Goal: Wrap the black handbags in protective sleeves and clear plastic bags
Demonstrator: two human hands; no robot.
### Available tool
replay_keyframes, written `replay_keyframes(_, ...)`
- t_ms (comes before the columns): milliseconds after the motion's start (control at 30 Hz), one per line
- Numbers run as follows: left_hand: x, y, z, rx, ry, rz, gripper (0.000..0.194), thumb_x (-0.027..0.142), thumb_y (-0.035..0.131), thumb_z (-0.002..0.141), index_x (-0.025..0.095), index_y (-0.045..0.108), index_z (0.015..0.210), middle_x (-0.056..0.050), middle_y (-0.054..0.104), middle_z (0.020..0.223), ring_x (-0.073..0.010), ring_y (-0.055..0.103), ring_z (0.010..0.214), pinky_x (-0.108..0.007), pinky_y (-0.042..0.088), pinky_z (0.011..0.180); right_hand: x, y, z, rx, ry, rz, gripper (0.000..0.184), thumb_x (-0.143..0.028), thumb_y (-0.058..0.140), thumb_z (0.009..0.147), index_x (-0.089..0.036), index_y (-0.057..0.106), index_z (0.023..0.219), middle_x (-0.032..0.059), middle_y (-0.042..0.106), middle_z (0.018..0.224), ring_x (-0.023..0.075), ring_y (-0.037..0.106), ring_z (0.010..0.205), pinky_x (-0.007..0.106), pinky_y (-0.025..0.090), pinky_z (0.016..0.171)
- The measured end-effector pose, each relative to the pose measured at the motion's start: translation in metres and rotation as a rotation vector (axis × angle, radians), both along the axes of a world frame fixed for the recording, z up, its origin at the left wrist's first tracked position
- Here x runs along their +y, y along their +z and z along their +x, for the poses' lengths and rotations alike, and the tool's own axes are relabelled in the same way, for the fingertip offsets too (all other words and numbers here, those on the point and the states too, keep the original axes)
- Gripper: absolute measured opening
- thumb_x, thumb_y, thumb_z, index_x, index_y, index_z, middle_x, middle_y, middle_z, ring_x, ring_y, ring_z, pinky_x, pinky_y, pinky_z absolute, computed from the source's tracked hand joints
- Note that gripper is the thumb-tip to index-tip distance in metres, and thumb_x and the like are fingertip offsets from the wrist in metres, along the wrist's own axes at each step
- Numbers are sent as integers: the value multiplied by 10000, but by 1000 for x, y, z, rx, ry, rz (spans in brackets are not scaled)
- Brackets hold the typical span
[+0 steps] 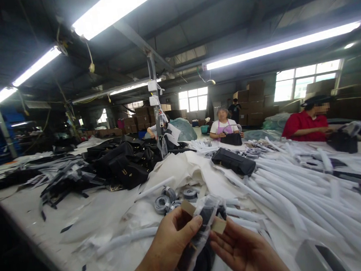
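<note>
Near the bottom centre, my left hand (173, 238) is closed around a dark strap-like piece in clear plastic wrap (207, 211), the thumb pressed on top. A tan card piece (188, 208) sticks out beside its fingers. Between the fingertips of my right hand (242, 251) is a small tan card piece (219, 225), touching or very near the wrapped strap's right side. Below the hands, a dark item (205, 263) shows only in part. Several grey coiled straps (162, 203) lie just beyond the left hand.
Long white wrapped tubes (282, 194) spread over the right of the table, with a black bag (234, 161) beyond. Black bags (125, 162) pile up at left around a metal post (156, 112). A grey object (320, 258) sits bottom right. Co-workers (307, 123) handle bags across the table.
</note>
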State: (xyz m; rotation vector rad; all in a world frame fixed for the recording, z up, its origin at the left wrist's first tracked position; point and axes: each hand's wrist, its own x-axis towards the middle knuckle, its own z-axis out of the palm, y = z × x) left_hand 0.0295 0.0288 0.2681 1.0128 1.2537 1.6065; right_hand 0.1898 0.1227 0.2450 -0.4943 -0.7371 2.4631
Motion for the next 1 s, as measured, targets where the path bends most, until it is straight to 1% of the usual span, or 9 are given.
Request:
replay_keyframes(67, 0, 1, 0, 12, 4, -3, 456, 468, 779, 801, 140, 697, 1106, -118, 747, 1091, -289, 680, 1041, -358, 491, 937, -4, -6, -1, 1, -33, 10, 334, -217, 875, 708, -110, 780, 1010, 130, 789, 1017, 204, 756, 921, 270, 587, 865)
replay_keyframes(133, 0, 3, 1, 35, 11, 0, 437, 459, 784, 796, 141, 697, 1083, -111, 749, 1068, -279, 683, 1016, -350, 494, 927, -9, -11, -6, -4, -63, 41, 399, -197, 920, 642, -146, 785, 1013, 98, 793, 1019, 175, 754, 898, 228, 578, 849)
replay_keyframes(233, -1, 5, 2, 96, 12, 1, 390, 437, 779, 804, 148, 696, 1052, -90, 747, 1015, -260, 679, 994, -314, 499, 881, -14, -19, -18, 0, -127, 116, 412, -270, 946, 610, -181, 793, 982, 61, 796, 973, 142, 741, 840, 193, 558, 811)
replay_keyframes(400, -4, 6, 7, 249, 41, -11, 287, 415, 743, 830, 159, 692, 949, -61, 726, 926, -232, 672, 905, -294, 497, 817, -19, -33, -35, -25, -278, 223, 420, -409, 941, 589, -201, 788, 921, 51, 784, 869, 154, 705, 744, 232, 542, 718)
replay_keyframes(567, -7, 9, 10, 440, 141, -7, 165, 328, 691, 870, 178, 700, 940, -50, 734, 946, -238, 675, 955, -315, 481, 894, -28, -37, -37, -208, -506, 399, 509, -542, 897, 592, -209, 792, 963, 57, 782, 875, 171, 651, 677, 245, 511, 607)
replay_keyframes(700, -7, 6, 10, 514, 156, 24, 142, 307, 678, 880, 192, 712, 956, -48, 736, 977, -239, 678, 984, -312, 485, 917, -34, -35, -35, -263, -618, 512, 478, -575, 863, 614, -204, 799, 909, 31, 739, 721, 165, 578, 591, 263, 488, 581)
replay_keyframes(800, -6, 0, 10, 536, 165, 62, 175, 347, 682, 885, 199, 704, 976, -50, 735, 971, -243, 682, 980, -313, 496, 904, -37, -37, -36, -276, -681, 535, 467, -570, 844, 640, -208, 802, 931, 22, 708, 669, 164, 551, 573, 252, 444, 525)
replay_keyframes(900, -3, -8, 12, 591, 224, 119, 188, 380, 686, 886, 207, 700, 958, -46, 722, 937, -242, 678, 944, -309, 501, 865, -41, -39, -40, -261, -716, 534, 469, -566, 818, 677, -197, 797, 966, 15, 675, 643, 131, 474, 515, 241, 379, 461)
replay_keyframes(1000, 0, -14, 15, 642, 264, 177, 155, 368, 673, 896, 218, 703, 925, -37, 703, 904, -229, 663, 912, -292, 493, 832, -45, -37, -46, -237, -765, 519, 472, -572, 792, 705, -183, 770, 972, 22, 673, 683, 125, 467, 509, 250, 398, 470)
